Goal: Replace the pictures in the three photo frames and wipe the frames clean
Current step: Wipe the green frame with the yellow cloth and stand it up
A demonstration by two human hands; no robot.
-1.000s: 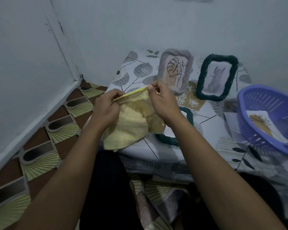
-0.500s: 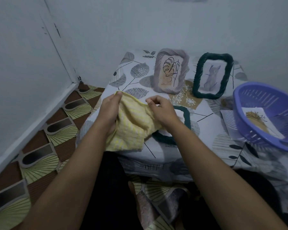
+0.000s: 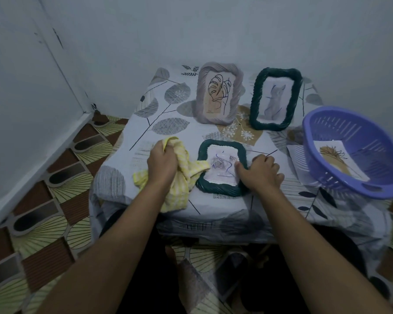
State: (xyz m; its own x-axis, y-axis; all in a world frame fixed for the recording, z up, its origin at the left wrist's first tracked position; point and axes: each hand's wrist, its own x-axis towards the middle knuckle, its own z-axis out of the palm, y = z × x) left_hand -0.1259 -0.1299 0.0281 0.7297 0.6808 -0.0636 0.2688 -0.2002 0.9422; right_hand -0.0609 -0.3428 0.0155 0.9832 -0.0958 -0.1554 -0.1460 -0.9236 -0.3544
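Observation:
A dark green woven frame (image 3: 220, 189) with a rose drawing lies flat near the table's front edge. My right hand (image 3: 260, 172) grips its right side, thumb on the picture. My left hand (image 3: 162, 164) holds a bunched yellow cloth (image 3: 186, 171) just left of the frame, with one corner of the cloth touching the frame's left rim. A grey woven frame (image 3: 218, 96) with a leaf drawing and a second dark green frame (image 3: 275, 99) with a cat drawing stand upright at the back.
A purple plastic basket (image 3: 359, 155) holding a loose picture (image 3: 334, 159) sits at the table's right, over another sheet (image 3: 296, 164). The low table (image 3: 132, 137) has a leaf-print cover. White walls stand behind and to the left; patterned floor (image 3: 55, 200) lies left.
Both hands came down from holding the cloth up. The right hand let go of the cloth and took hold of the lying green frame. The left hand bunched the cloth beside it.

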